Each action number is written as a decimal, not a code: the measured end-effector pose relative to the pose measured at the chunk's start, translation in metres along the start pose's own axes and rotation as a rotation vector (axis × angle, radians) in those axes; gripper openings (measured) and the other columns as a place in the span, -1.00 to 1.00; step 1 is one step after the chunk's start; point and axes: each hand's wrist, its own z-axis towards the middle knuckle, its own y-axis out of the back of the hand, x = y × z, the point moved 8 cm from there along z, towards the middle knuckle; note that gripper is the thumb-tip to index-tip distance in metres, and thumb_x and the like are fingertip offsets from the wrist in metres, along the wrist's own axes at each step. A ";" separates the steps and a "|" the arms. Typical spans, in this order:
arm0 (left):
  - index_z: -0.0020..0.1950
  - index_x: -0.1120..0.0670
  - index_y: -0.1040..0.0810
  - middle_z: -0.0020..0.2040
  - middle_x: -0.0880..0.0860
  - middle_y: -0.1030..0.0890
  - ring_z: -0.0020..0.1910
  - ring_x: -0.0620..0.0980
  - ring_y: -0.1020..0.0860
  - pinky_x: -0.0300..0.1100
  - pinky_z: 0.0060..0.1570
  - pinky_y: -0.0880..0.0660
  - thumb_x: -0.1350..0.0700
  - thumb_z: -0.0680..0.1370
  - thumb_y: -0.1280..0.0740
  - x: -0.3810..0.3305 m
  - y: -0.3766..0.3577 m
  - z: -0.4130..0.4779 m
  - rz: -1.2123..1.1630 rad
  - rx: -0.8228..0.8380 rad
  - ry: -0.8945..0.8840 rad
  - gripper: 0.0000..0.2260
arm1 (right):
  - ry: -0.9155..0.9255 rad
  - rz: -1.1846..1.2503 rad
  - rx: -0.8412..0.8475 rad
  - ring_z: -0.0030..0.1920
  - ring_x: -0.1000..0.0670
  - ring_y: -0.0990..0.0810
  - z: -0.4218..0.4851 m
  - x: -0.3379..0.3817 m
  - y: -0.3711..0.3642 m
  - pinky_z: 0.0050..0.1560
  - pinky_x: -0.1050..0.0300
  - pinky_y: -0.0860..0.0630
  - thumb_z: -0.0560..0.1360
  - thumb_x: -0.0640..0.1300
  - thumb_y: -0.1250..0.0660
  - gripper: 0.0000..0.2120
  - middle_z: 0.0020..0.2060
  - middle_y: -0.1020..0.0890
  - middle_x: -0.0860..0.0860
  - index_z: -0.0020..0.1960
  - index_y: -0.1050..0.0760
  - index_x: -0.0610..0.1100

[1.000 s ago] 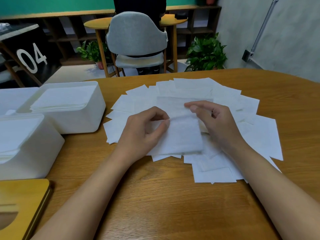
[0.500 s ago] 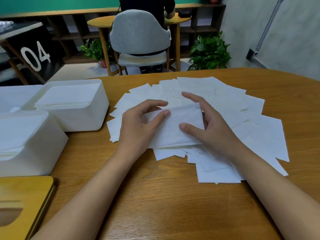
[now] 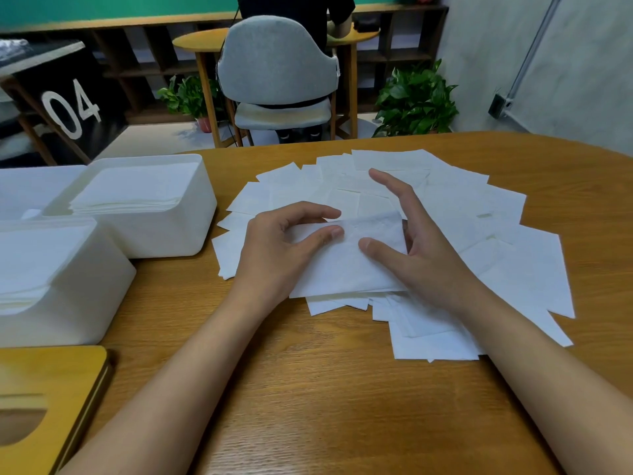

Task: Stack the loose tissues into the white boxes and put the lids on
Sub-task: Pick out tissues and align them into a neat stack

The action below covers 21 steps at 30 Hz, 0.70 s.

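A single wide-angle view is supplied, taken from head height and directed forward and down. The counter (image 3: 335, 399) is seen at close range. The chair (image 3: 277, 63) behind it is included near the top edge.

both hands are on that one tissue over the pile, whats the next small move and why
Probably lift the tissue clear of the pile and swing it left to the far white box. The left hand pinches its edge, the right hand rests a thumb on it, and that box stands open with a stack inside.
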 end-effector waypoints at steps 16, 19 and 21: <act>0.44 -0.08 -0.46 0.04 0.00 -0.77 -0.02 -0.01 -0.75 -0.09 -0.10 -0.69 0.15 0.60 -0.49 0.011 -0.008 -0.006 -0.402 -0.017 0.233 -0.55 | -0.039 0.207 -0.086 0.22 0.19 -0.64 0.004 0.001 0.025 0.23 0.19 -0.58 0.57 -0.28 -0.42 -0.52 0.20 -0.67 0.27 0.44 -0.54 0.03; 0.46 -0.15 -0.41 0.05 0.03 -0.76 -0.02 0.00 -0.74 -0.02 -0.04 -0.68 0.12 0.59 -0.51 0.014 -0.010 -0.005 -0.322 -0.020 0.179 -0.49 | -0.063 0.049 -0.045 0.06 0.25 -0.68 0.002 -0.005 0.023 0.08 0.33 -0.54 0.59 -0.33 -0.39 -0.71 -0.02 -0.75 0.26 0.19 -0.71 -0.03; 0.44 -0.10 -0.38 0.16 -0.05 -0.67 0.07 -0.08 -0.67 -0.18 0.00 -0.61 0.10 0.55 -0.55 0.011 -0.010 -0.005 -0.215 -0.032 0.100 -0.45 | -0.101 0.016 -0.157 0.16 0.23 -0.66 0.003 -0.015 0.033 0.17 0.22 -0.58 0.59 -0.34 -0.39 -0.67 0.09 -0.73 0.25 0.16 -0.74 0.03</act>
